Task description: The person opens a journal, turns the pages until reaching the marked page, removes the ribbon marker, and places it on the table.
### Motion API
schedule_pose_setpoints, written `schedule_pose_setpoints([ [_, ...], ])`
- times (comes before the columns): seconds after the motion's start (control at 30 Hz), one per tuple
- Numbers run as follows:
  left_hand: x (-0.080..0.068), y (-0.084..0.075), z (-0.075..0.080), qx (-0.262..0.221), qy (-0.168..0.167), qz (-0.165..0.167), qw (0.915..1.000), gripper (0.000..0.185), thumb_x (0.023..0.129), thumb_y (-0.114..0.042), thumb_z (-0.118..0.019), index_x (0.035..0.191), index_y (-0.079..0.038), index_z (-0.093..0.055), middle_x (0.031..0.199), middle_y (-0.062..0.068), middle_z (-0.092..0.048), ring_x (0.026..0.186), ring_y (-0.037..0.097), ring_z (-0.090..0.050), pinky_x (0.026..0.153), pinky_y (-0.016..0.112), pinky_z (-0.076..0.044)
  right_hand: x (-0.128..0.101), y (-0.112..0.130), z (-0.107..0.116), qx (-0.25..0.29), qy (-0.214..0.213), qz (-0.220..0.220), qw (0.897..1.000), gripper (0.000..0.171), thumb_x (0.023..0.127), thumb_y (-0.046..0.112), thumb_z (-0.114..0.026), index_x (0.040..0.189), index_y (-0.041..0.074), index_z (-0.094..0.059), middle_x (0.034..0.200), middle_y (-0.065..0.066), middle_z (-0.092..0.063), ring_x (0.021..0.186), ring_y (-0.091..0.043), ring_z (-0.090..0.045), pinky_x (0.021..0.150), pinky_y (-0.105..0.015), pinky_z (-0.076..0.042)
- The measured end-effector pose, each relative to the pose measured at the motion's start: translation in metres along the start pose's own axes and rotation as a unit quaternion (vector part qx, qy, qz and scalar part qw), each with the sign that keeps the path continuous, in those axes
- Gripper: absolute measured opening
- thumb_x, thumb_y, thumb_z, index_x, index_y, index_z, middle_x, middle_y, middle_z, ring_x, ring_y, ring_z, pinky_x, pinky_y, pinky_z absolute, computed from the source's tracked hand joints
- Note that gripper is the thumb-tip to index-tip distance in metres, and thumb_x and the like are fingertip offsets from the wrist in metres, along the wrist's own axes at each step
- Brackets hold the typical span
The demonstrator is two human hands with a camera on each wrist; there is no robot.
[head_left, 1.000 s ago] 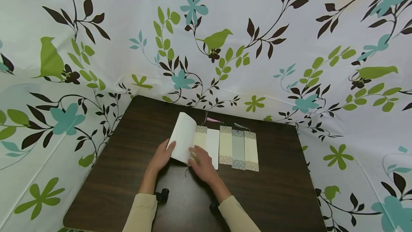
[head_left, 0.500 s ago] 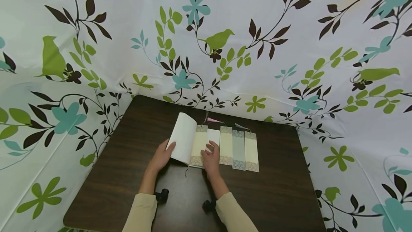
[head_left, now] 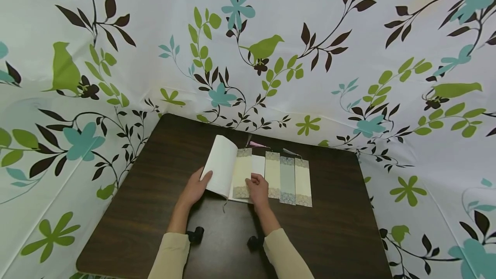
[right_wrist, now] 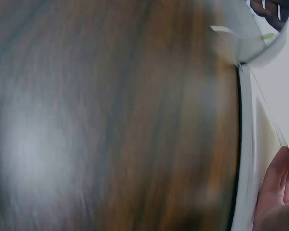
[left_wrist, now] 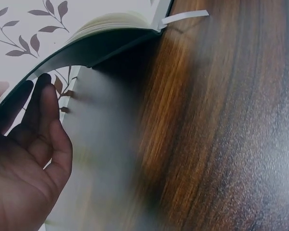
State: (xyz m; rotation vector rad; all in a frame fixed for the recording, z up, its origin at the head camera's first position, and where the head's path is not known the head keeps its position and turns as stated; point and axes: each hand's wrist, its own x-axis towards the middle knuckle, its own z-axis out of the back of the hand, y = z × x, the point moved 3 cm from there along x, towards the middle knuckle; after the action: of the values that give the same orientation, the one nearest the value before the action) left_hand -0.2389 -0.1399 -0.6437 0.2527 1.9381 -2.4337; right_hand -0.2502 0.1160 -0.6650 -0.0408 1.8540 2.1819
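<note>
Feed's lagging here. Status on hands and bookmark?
Left hand holds book pages up. Right hand rests on bookmark on open page. Three bookmarks beside, clear.

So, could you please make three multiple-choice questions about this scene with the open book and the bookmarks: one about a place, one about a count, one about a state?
1. Where does the cream bookmark by the right hand lie?
A. on the open book's right page
B. on the bare table
C. under the book

2. How many bookmarks lie in a row on the table, right of the book?
A. one
B. three
C. five

3. What is the left hand doing?
A. resting flat on the table
B. holding the book's left side raised
C. pinching a bookmark

Answers: 1 A, it covers the page beside the spine. 2 B, three strips lie side by side. 3 B, the pages curve up against its fingers.
</note>
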Motion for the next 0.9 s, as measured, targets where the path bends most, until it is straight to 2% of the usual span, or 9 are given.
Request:
schedule_pose_setpoints([
  [0.2, 0.000, -0.001, 0.000, 0.008, -0.003, 0.012, 0.9999, 0.060, 0.116, -0.044, -0.049, 0.159, -0.003, -0.044, 0.152, 0.025, -0.057, 0.139, 0.042, -0.056, 0.116, 0.062, -0.042, 0.006, 0.008, 0.041, 0.001, -0.034, 0.002, 0.999, 0.037, 0.107, 0.016, -0.068, 0.137, -0.005, -0.065, 0.120, -0.018, -0.066, 0.098, -0.019, -0.061, 0.079, -0.026, -0.050],
  [0.37, 0.002, -0.002, 0.000, 0.018, -0.012, 0.016, 0.9996, 0.045, 0.115, -0.045, -0.052, 0.140, -0.007, -0.050, 0.132, 0.020, -0.062, 0.120, 0.034, -0.059, 0.103, 0.053, -0.046, 0.013, 0.022, 0.087, -0.007, -0.068, 0.018, 0.997, 0.042, 0.109, 0.020, -0.067, 0.143, -0.004, -0.062, 0.124, -0.018, -0.063, 0.102, -0.019, -0.060, 0.080, -0.025, -0.049],
  [0.43, 0.003, -0.002, 0.001, 0.021, -0.015, 0.014, 0.9996, 0.043, 0.114, -0.044, -0.053, 0.138, -0.009, -0.051, 0.129, 0.019, -0.063, 0.117, 0.032, -0.059, 0.101, 0.051, -0.046, 0.015, 0.025, 0.105, -0.010, -0.085, 0.021, 0.996, 0.042, 0.109, 0.020, -0.066, 0.143, -0.003, -0.062, 0.124, -0.017, -0.062, 0.102, -0.017, -0.059, 0.082, -0.024, -0.048],
  [0.53, 0.004, -0.003, 0.000, 0.024, -0.015, 0.012, 0.9995, 0.043, 0.114, -0.043, -0.053, 0.140, -0.009, -0.051, 0.131, 0.019, -0.063, 0.118, 0.032, -0.060, 0.102, 0.051, -0.046, 0.018, 0.028, 0.132, -0.014, -0.111, 0.024, 0.993, 0.040, 0.109, 0.020, -0.067, 0.141, -0.002, -0.064, 0.119, -0.014, -0.063, 0.098, -0.013, -0.057, 0.079, -0.023, -0.047],
  [0.7, 0.003, -0.009, -0.003, 0.025, -0.007, 0.006, 0.9996, 0.047, 0.114, -0.040, -0.054, 0.149, -0.009, -0.050, 0.144, 0.020, -0.061, 0.133, 0.036, -0.057, 0.110, 0.058, -0.044, 0.023, 0.028, 0.170, -0.015, -0.157, 0.030, 0.987, 0.036, 0.106, 0.017, -0.071, 0.136, -0.002, -0.069, 0.109, -0.004, -0.063, 0.091, -0.009, -0.057, 0.073, -0.020, -0.048],
  [0.9, 0.002, -0.018, -0.008, 0.021, 0.002, -0.008, 0.9997, 0.047, 0.114, -0.038, -0.055, 0.151, -0.008, -0.051, 0.148, 0.019, -0.060, 0.136, 0.037, -0.057, 0.112, 0.059, -0.044, 0.024, 0.020, 0.209, -0.011, -0.193, 0.015, 0.981, 0.036, 0.107, 0.018, -0.070, 0.137, -0.002, -0.068, 0.102, 0.005, -0.061, 0.093, -0.008, -0.056, 0.076, -0.018, -0.047],
])
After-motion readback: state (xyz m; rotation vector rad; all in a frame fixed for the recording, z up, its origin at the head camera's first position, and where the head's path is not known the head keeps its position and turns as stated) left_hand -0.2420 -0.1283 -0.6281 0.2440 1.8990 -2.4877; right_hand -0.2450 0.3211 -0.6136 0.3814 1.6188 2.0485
